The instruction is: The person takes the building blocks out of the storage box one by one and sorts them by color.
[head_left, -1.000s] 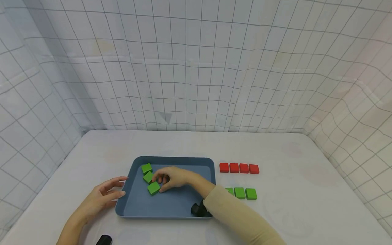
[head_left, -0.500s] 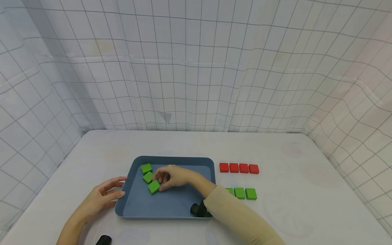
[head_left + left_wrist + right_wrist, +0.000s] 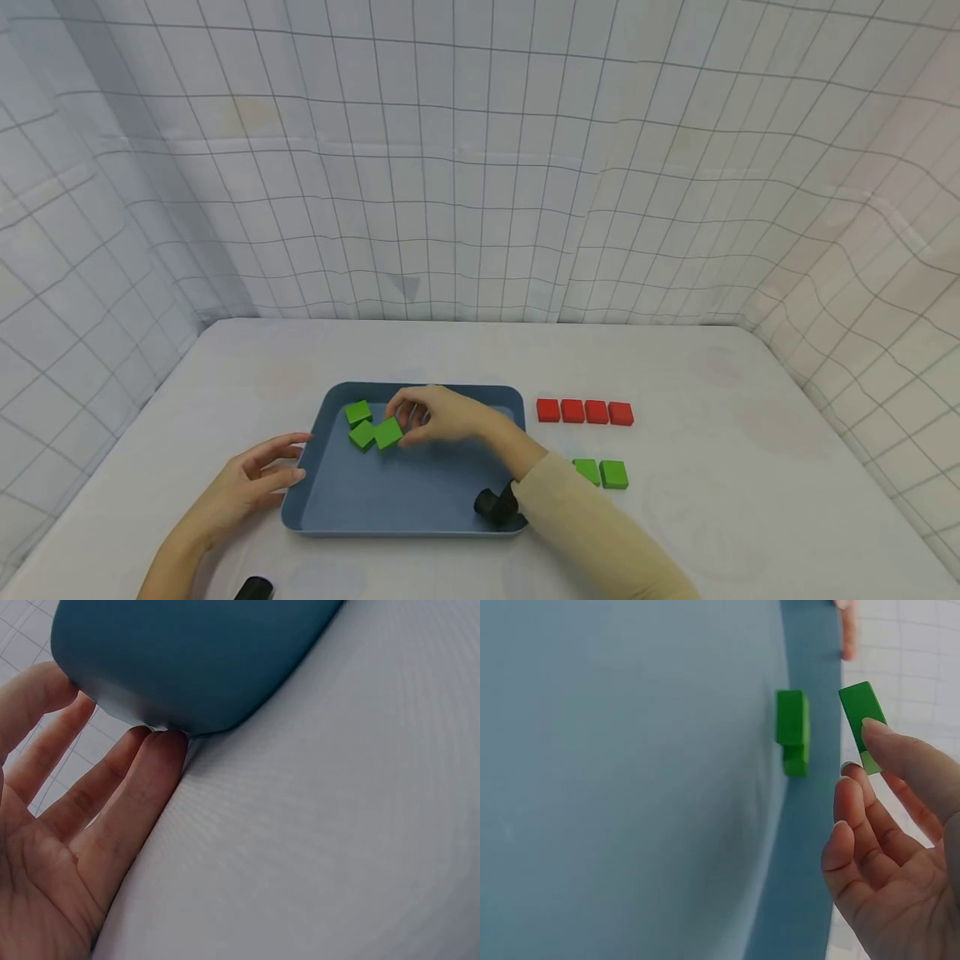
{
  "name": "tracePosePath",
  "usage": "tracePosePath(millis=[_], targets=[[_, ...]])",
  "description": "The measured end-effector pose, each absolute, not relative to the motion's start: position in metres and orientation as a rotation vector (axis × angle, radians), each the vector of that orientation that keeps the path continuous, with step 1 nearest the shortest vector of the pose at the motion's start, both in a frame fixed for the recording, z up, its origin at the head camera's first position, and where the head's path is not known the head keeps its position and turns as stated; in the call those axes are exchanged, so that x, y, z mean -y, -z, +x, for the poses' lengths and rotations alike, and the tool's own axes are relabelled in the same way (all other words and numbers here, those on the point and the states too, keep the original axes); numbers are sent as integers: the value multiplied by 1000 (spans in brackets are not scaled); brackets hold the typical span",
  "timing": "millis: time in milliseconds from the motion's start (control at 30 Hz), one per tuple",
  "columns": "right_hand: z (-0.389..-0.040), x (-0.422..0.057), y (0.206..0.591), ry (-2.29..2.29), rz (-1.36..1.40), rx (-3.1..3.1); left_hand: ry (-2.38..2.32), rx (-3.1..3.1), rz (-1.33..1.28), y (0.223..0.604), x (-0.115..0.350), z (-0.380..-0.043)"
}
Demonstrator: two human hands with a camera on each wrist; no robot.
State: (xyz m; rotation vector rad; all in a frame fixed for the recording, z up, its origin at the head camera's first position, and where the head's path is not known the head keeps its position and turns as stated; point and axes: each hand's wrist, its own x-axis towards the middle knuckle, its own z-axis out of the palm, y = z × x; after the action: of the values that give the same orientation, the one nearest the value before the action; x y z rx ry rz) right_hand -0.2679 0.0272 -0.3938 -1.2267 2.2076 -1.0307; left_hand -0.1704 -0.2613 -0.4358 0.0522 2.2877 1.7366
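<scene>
"Two green blocks (image 3: 362, 435) lay near the tray's (image 3: 390, 500) far left corner. Third block (image 3: 387, 433)?"
"Right hand (image 3: 437, 412) pinched it over the tray. Left hand (image 3: 251, 483), relaxed, touched left edge; only left wrist view showed its palm (image 3: 37, 892)."

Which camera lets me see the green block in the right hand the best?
The right wrist view: the green block looks biggest there, and you can see the right hand pinching it. The head view shows it smaller, from above, with the blue tray behind it. The left wrist view doesn't show it.
</scene>
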Motion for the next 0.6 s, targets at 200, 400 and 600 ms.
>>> tracePosePath(millis=[200,400,600], targets=[[-270,-42,382,1094,-1254,-2234,-1733,-2294,53,435,261,-170],[-271,-58,373,1153,-1245,-2283,-1721,-2300,43,436,262,-169],[-270,-77,366,1232,-1191,-2325,-1706,-2302,39,437,262,-170]])
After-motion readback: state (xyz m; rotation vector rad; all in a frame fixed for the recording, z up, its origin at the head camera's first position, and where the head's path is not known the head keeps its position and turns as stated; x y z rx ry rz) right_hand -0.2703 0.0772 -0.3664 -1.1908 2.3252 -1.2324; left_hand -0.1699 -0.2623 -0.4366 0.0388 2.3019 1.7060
